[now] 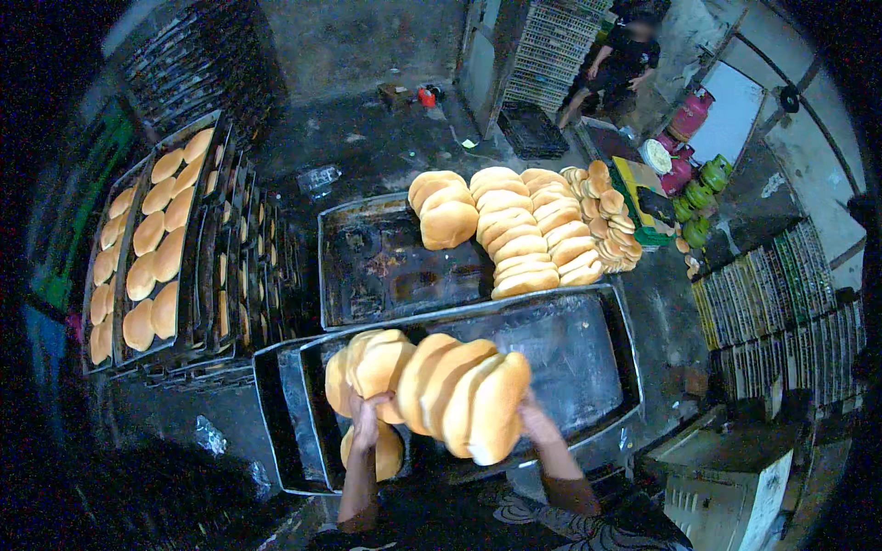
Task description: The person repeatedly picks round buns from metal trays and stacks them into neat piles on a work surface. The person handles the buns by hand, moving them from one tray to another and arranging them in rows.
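Observation:
A row of several golden bread buns, standing on edge face to face, is squeezed between my two hands over the near metal baking tray. My left hand presses the row's left end, and its fingers are partly hidden by bread. At the other end is my right hand, partly behind the last bun. More buns lie just beyond my left hand, and a single bun rests partly under my left forearm. Past the near tray, another tray carries rows of buns on its right side.
At left, a tall stack of trays bears buns. Small buns are heaped at the far right, near a green crate. Gas cylinders, plastic crates and a cabinet stand at right. A person is at the back.

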The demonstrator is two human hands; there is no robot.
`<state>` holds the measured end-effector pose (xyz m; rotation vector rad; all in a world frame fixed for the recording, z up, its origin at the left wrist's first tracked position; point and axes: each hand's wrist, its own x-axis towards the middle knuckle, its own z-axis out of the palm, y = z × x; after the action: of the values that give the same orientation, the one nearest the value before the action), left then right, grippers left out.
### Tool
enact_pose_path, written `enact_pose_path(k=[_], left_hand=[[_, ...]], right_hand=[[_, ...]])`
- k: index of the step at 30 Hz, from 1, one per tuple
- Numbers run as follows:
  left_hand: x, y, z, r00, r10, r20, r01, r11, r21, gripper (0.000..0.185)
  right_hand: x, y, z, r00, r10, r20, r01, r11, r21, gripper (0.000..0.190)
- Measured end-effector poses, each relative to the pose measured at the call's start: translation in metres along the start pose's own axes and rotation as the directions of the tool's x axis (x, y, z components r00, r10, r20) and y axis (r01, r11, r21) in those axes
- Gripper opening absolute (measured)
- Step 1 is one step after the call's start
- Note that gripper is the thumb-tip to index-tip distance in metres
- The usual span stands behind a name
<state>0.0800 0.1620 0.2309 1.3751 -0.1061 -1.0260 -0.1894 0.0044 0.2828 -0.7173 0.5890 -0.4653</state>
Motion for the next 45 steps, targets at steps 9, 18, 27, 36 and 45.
enact_pose_path(k=[9,18,27,36,45], left_hand=[[0.212,0.171,0.162,0.68,0.137,0.72,-0.692,0.445,0.568,0.066],[0.44,0.043,0.218,0.809,-0.179,0.56,-0.566,0.02,0.824,0.078],[0.356,0.028,0.132,0.973,0.023,-0.232,-0.05,0.992,-0.113,0.08],[0.335,0.014,0.159,0.87,0.387,-0.307,-0.235,0.871,0.431,0.066],[0.052,-0.072,-0.099,0.829,0.334,-0.449,0.227,0.532,0.816,0.073]], right_hand=[[0.161,0.031,-0.014,0.748,-0.468,-0.47,0.328,0.877,-0.35,0.038],[0.304,0.022,-0.034,0.888,0.124,-0.443,0.044,0.936,0.351,0.026],[0.333,0.051,-0.084,0.912,0.202,-0.356,0.04,0.822,0.569,0.036],[0.193,-0.019,-0.087,0.962,0.085,-0.26,0.047,0.885,0.463,0.03],[0.052,0.274,-0.033,0.881,0.473,0.01,-0.258,0.498,-0.828,0.064]])
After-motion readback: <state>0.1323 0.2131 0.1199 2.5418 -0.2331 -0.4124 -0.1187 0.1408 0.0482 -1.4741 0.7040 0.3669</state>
